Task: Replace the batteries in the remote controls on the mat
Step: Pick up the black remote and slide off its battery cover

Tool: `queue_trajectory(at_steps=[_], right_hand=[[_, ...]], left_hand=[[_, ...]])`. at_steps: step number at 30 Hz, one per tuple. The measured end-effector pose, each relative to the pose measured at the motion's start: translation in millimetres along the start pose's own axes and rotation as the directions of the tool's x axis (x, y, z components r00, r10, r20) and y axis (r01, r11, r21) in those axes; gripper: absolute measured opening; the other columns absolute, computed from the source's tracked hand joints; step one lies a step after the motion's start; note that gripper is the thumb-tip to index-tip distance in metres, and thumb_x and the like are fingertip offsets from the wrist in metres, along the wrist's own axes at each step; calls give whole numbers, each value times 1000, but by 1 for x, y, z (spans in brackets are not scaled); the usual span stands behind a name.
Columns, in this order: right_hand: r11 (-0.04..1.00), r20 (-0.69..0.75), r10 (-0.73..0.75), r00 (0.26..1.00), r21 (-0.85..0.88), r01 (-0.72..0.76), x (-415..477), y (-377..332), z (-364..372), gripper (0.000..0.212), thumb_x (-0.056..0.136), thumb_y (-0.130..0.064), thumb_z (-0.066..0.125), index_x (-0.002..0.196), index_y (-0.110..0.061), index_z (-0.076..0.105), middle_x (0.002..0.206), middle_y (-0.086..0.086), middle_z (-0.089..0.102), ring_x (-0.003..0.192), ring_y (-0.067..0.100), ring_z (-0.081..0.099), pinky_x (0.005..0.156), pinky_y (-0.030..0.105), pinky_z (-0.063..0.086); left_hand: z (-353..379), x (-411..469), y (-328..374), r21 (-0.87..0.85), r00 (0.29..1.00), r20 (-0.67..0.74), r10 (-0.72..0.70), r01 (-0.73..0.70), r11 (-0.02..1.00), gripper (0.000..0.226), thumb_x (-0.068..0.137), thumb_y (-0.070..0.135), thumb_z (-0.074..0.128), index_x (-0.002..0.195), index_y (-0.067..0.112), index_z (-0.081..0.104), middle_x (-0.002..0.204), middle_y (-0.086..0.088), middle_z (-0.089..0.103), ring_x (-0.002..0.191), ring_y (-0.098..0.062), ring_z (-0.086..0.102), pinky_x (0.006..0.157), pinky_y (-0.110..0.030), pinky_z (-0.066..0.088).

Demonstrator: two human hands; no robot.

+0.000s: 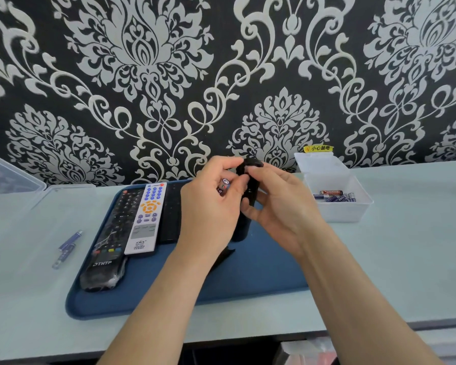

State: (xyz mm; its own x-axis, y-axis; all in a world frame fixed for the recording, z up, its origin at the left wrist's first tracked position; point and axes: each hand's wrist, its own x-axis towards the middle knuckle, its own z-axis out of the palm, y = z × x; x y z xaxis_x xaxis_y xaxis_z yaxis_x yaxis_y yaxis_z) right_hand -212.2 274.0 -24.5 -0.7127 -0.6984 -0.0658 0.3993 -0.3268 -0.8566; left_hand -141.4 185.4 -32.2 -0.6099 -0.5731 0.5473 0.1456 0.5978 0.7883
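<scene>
Centre of frame: a black remote control (252, 180) held upright above the blue mat (261, 270). The right hand (279, 204) grips its body from the right with curled fingers. The left hand (211, 206) pinches the remote's top end while its curled lower fingers hold an AAA battery (224, 184).

The battery bay faces away and cannot be seen, so whether it is open cannot be told. A dark sliver (223, 256) on the mat below the hands may be its cover.

Left part of the mat: a white remote (146, 217) between two dark remotes (108, 248).

Left of the mat: loose batteries (67, 247) lie on the table. Right of centre: a clear box (353, 214) holds more cells (334, 197).

For a sound insertion, the right hand should steady the case. The cell should go in spring end first, matched to the polarity marks.
</scene>
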Motion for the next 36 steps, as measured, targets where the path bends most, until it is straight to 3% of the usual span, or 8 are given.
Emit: queue_trajectory(at_steps=[8,18,22,25,27,29,32,36], right_hand=[[997,-145,0,989,-78,-12,-1,-5,8,18,85,-10,46,80,-12,63,81,9,61,78,21,56,71,38,42],[995,26,72,997,-67,-70,-1,-8,2,15,82,-6,47,79,-12,60,73,1,62,69,11,61,67,28,48],[992,-3,35,999,-122,-35,4,-6,-6,18,96,-7,50,99,-9,68,87,3,70,82,14,65,75,29,54],[903,-139,-130,982,-426,59,12,2,-11,20,99,-8,48,104,-13,66,81,-1,67,68,6,60,55,19,50],[815,-190,-261,946,-569,111,19,7,-14,17,98,-9,51,100,-21,64,74,-2,64,53,1,54,49,18,47],[748,-170,-344,924,-644,160,26,13,-12,19,96,-10,55,100,-27,61,74,-2,66,56,6,55,55,23,48],[659,-100,-363,926,-730,180,36,27,-4,27,91,-9,63,115,-21,61,69,-4,63,58,10,53,62,26,47],[530,-19,-397,917,-821,212,41,39,11,29,92,-11,62,121,-16,64,80,-8,63,67,2,55,70,20,46]], left_hand=[[6,-3,2,23,996,55,72,-74,997,28,82,15,72,103,29,58,71,10,63,57,-5,50,58,-14,39],[15,3,-6,239,955,44,294,-295,925,23,81,7,64,102,17,61,81,10,56,72,-5,50,65,-18,42],[16,5,-4,-48,995,-28,-100,98,994,16,87,11,61,97,22,63,71,12,58,59,-5,52,57,-17,41],[13,10,-3,-673,759,259,-598,585,451,14,93,8,48,96,13,61,64,1,49,45,-7,34,39,-17,23],[4,10,-7,-784,634,436,-639,616,76,16,94,10,43,86,9,57,66,-2,45,47,-8,33,37,-14,24],[-7,9,-9,-805,614,483,-624,592,-41,22,95,13,44,75,10,53,68,-3,45,52,-9,41,38,-12,34],[-31,9,-6,-802,645,425,-635,594,66,18,98,2,41,90,7,56,69,-8,54,53,-12,52,42,-13,43],[-73,13,-7,-469,813,121,-570,553,689,26,97,-1,38,100,16,58,65,-2,51,45,-8,33,36,-15,24]])
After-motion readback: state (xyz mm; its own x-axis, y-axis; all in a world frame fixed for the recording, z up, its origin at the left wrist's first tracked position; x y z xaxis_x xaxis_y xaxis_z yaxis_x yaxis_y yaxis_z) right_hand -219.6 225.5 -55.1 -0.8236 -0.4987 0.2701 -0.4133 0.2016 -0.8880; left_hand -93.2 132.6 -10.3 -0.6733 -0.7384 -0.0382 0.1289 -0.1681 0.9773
